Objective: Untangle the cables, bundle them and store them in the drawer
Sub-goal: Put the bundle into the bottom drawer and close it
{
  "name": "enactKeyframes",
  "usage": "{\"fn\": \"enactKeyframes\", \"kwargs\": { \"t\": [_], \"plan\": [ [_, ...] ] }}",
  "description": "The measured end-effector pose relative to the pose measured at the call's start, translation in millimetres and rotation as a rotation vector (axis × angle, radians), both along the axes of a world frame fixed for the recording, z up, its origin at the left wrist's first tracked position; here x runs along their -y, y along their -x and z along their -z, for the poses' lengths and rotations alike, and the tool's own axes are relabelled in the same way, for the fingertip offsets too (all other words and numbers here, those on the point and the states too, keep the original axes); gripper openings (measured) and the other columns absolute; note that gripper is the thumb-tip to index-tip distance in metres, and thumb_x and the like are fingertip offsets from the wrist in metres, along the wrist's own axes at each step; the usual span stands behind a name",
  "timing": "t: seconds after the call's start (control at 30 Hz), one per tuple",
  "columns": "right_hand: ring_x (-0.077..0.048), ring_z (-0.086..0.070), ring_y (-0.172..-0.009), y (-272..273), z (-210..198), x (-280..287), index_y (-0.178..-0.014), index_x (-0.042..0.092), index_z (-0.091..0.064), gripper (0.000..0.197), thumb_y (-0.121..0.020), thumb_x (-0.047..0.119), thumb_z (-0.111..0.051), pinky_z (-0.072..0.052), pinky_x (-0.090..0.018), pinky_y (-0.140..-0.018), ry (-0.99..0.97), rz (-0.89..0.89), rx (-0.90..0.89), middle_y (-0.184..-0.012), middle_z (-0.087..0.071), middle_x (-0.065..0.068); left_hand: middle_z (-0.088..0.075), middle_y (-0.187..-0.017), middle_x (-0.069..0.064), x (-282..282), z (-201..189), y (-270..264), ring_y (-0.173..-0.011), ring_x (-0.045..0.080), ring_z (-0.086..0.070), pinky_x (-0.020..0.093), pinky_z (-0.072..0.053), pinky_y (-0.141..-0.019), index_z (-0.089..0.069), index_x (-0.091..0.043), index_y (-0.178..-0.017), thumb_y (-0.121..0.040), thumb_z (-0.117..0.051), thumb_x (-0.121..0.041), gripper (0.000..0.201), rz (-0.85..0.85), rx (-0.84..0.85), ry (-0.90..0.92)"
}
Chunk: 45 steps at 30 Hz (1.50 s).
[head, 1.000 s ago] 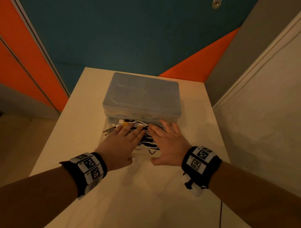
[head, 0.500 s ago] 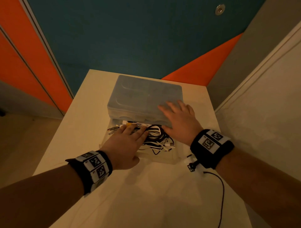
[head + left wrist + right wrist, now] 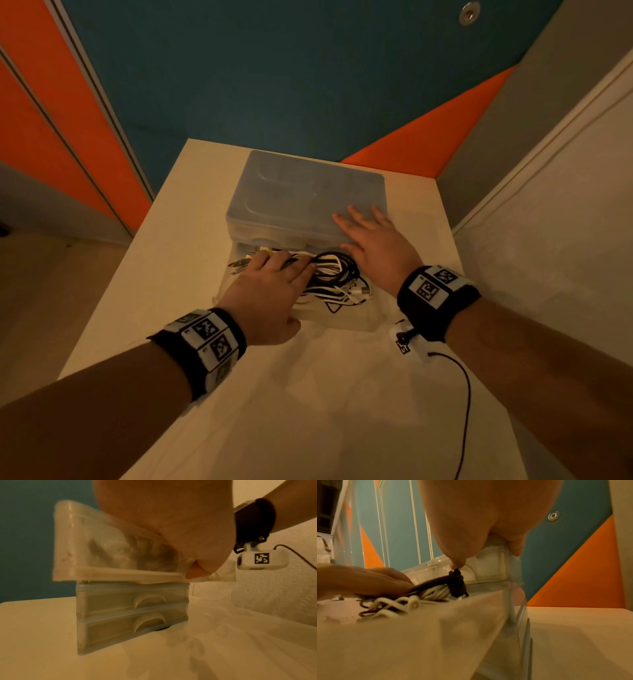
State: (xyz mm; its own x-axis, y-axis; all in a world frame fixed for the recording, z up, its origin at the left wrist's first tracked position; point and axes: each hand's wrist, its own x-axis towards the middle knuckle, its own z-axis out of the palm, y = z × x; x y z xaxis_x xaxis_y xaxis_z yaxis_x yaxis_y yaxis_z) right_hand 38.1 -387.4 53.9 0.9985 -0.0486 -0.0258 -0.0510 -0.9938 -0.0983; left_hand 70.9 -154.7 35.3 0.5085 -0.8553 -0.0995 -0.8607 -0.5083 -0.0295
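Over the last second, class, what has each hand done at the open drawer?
The right hand left the cables and moved up onto the top of the drawer unit, fingers flat. The left hand stayed pressing the cables into the open top drawer.

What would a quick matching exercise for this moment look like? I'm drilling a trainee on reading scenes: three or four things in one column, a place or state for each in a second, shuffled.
Things:
1. left hand
2. right hand
3. top drawer
4. lower drawers

Places or states:
A. pulled out, holding black and white cables
B. pushed in
C. flat on top of the drawer unit
D. pressing down on the cables

Pairs: 1-D, 2-C, 3-A, 4-B
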Motion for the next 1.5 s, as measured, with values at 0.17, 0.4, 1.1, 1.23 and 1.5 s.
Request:
{"fn": "enactKeyframes", "kwargs": {
  "t": [0.17,0.4,1.1,1.23,1.5],
  "plan": [
    [-0.043,-0.018,-0.145,10,3,5,-0.151,0.032,-0.024,0.054,-0.101,0.038,-0.042,-0.019,-0.049,-0.119,0.000,-0.011,0.016,-0.158,-0.026,-0.005,-0.041,-0.153,0.001,-1,4,0,-0.131,0.029,-0.042,0.049,-0.033,-0.107,-0.037,-0.019,-0.149,-0.062,-0.055,-0.056,0.097,0.028,-0.007,-0.047],
    [-0.039,-0.020,-0.145,2,7,2,-0.151,0.033,-0.023,0.053,-0.101,0.041,-0.036,-0.022,-0.053,-0.117,0.000,-0.026,0.004,-0.157,-0.028,-0.007,-0.009,-0.164,-0.005,5,-1,-5,-0.132,0.028,-0.031,0.045,-0.029,-0.106,0.010,-0.025,-0.154,-0.070,-0.057,-0.054,0.111,0.083,0.062,-0.133],
    [-0.042,-0.032,-0.140,8,4,-2,-0.149,0.025,-0.034,0.050,-0.101,0.035,-0.044,-0.028,-0.053,-0.114,0.014,-0.063,0.039,-0.153,-0.037,-0.012,-0.034,-0.143,0.001,24,4,5,-0.121,0.030,-0.039,0.043,-0.032,-0.106,-0.016,-0.021,-0.154,-0.072,-0.059,-0.042,0.095,-0.063,0.041,-0.107],
    [-0.042,-0.033,-0.139,9,9,0,-0.148,0.026,-0.035,0.049,-0.101,0.035,-0.043,-0.028,-0.052,-0.114,0.001,-0.068,0.048,-0.151,-0.040,-0.012,-0.040,-0.151,-0.007,12,9,-11,-0.132,0.024,-0.041,0.042,-0.032,-0.105,-0.025,-0.024,-0.153,-0.080,-0.061,-0.050,0.085,-0.006,0.065,-0.035],
    [-0.041,-0.024,-0.143,15,4,-2,-0.147,0.028,-0.036,0.048,-0.101,0.035,-0.044,-0.022,-0.045,-0.117,-0.040,-0.043,0.078,-0.153,-0.037,-0.008,-0.062,-0.127,0.002,-1,34,-4,-0.111,0.028,-0.057,0.044,-0.046,-0.090,-0.057,-0.022,-0.134,-0.057,-0.086,-0.041,0.084,-0.025,0.146,0.292]
  ]
}}
